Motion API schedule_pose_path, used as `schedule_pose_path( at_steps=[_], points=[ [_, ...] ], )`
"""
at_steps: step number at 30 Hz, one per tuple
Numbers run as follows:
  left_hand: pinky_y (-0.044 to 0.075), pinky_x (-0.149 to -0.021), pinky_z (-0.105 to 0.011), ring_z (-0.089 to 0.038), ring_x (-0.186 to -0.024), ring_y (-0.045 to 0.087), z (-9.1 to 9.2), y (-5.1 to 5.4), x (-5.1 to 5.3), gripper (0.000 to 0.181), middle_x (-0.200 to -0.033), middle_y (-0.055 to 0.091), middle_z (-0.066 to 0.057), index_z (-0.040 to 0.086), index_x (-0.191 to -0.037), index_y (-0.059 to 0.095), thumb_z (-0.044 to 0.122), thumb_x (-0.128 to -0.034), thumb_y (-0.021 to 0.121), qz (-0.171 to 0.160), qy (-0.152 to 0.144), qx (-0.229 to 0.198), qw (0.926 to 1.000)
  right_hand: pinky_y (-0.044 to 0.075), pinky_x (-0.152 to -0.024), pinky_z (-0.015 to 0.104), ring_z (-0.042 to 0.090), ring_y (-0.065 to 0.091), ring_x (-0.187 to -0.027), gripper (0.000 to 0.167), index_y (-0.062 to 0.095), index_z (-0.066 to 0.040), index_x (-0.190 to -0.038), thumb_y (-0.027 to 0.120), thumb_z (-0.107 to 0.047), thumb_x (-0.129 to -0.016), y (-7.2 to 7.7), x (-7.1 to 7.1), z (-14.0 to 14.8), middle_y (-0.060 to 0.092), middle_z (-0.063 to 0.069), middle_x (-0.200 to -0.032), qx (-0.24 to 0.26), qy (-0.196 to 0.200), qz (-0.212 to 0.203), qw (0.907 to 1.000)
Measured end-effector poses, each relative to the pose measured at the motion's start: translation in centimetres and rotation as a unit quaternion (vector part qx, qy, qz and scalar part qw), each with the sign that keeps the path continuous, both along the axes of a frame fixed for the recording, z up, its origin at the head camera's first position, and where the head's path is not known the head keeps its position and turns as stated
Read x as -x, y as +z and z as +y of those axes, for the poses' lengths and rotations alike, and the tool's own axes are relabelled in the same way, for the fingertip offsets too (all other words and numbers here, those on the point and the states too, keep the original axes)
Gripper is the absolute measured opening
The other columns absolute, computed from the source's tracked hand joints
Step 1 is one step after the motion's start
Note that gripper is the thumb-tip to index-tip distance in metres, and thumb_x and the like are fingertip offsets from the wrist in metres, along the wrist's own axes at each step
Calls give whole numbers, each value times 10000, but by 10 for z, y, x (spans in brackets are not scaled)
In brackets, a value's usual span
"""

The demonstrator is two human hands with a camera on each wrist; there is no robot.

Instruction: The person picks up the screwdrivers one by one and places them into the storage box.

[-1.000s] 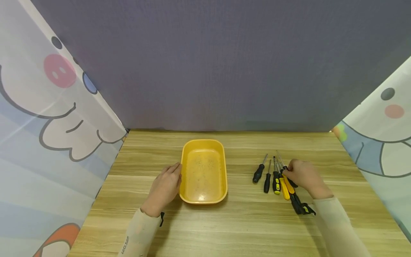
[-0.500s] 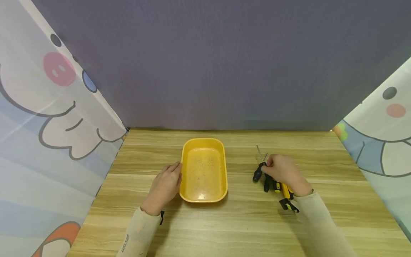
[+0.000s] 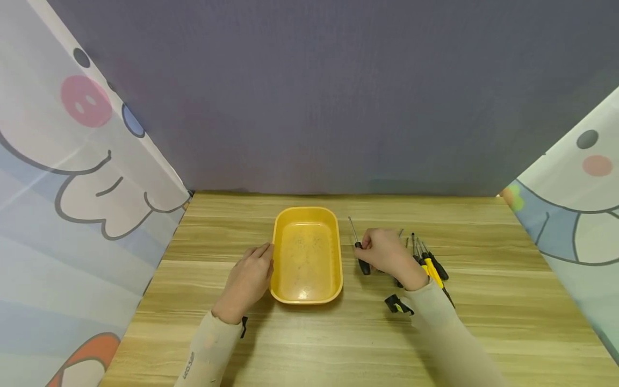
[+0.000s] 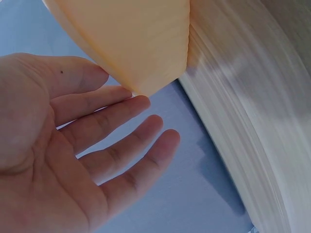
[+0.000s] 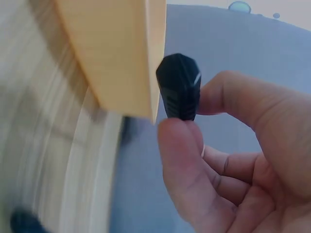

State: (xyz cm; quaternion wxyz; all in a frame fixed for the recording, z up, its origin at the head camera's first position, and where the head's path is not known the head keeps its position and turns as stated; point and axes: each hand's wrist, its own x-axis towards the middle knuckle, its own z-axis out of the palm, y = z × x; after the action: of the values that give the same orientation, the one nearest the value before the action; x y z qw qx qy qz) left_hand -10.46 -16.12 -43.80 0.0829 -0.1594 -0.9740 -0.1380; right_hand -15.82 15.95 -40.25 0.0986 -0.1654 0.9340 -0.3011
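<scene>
A yellow rectangular tray [image 3: 306, 260] stands on the wooden table with no objects in it. My left hand [image 3: 245, 280] is at the tray's left side; in the left wrist view its fingers [image 4: 131, 104] are fairly straight and the thumb and nearest fingertips touch the rim. Right of the tray, my right hand [image 3: 387, 253] pinches a black-handled screwdriver [image 3: 364, 265] between thumb and fingers. The shaft points toward the back of the table. In the right wrist view the butt of the black handle [image 5: 179, 80] faces the camera, close to the tray wall.
Several screwdrivers lie right of my right hand, among them a yellow-handled one [image 3: 433, 273] and a black-handled one [image 3: 439, 266]. The hand and sleeve partly cover others. A grey panel [image 3: 309, 107] rises behind the wooden table [image 3: 309, 349].
My right hand has lifted a black screwdriver from the group and carried it left, toward the tray. The left hand has stayed at the tray's left rim.
</scene>
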Motion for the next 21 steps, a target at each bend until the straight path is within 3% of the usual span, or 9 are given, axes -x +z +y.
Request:
schedule_pose_path(
  at_steps=[6,14,21],
  points=[
    [531,-943,-516,-411,-1174,586,0,1,0,415,-1342,590,-237,-88,-1341,577,80,-969,653,-20,-4,28,10000,471,-497,271,113,535,-451,160,622,-84,-802,703,-199,-878,-1,5,-31,577,-27,-577,11,206,33,9998],
    [531,-944,-512,-409,-1169,585,1,0,-1,412,-1337,591,-241,-89,-1337,578,69,-964,651,31,-24,45,10000,471,-453,245,117,563,-422,203,597,-87,-738,727,-183,-860,0,7,-73,574,-22,-523,137,401,-237,9988],
    [523,-957,-517,-416,-1174,582,1,1,0,417,-1335,589,-248,-95,-1337,574,71,-962,651,-23,-14,67,10000,311,-391,194,81,501,-366,397,528,-131,-525,741,-211,-851,-6,8,-104,518,-57,-406,110,757,-401,9963]
  ],
)
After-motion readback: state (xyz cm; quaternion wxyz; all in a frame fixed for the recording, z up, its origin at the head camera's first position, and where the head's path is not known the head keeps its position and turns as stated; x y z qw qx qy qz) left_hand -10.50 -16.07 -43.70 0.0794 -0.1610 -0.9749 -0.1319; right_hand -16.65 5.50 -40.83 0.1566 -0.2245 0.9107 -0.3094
